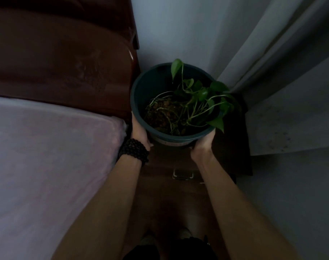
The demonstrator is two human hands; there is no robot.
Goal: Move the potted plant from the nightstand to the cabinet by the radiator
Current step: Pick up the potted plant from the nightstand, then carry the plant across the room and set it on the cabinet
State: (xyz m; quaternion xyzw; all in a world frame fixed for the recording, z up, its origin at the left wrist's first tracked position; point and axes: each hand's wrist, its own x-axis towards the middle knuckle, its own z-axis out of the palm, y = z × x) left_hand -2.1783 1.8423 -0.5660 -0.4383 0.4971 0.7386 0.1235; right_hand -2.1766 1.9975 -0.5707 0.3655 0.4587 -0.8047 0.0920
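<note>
The potted plant [171,102] is a dark green round pot with brown soil and a few trailing green leaves on its right side. It is over the dark wooden nightstand [233,151]; whether it still touches the top I cannot tell. My left hand [140,133], with a black bead bracelet at the wrist, grips the pot's lower left side. My right hand [204,142] grips its lower right side under the rim. The room is dim.
A bed with a pale pink cover [47,156] and a dark brown headboard [62,59] lies on the left. A grey curtain [272,44] hangs at the right, with a pale wall behind. A metal drawer handle [182,174] shows on the nightstand front.
</note>
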